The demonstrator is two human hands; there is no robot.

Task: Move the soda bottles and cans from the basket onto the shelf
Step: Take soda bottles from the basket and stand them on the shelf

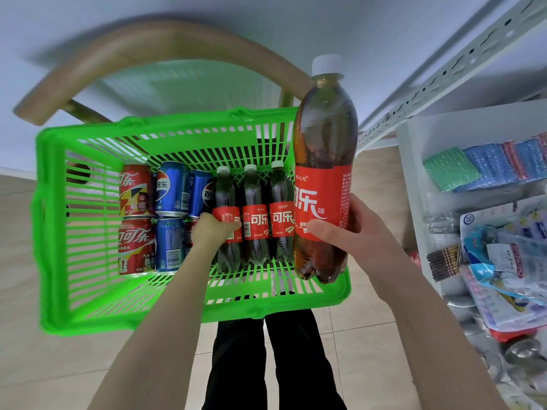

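Soda bottles and cans lie in the green basket (53, 220), which rests on a wooden chair (142, 45) over a beige tiled floor (364, 344), before a pale wall. To my right stands a white metal shelf (461, 60) crowded with packaged goods. My right hand (352, 229) has its fingers (322, 232) clamped round the red label of the large cola bottle (324, 161), held upright above the basket's right edge, long axis vertical, white cap up. My left hand (211, 232) reaches into the basket, its fingers closed on the leftmost of three small cola bottles (256, 214); these lie side by side on the basket floor, caps pointing away from me. Left of them, red cans (134, 190) and blue cans (171, 187) lie in two rows, long axes running the same way.
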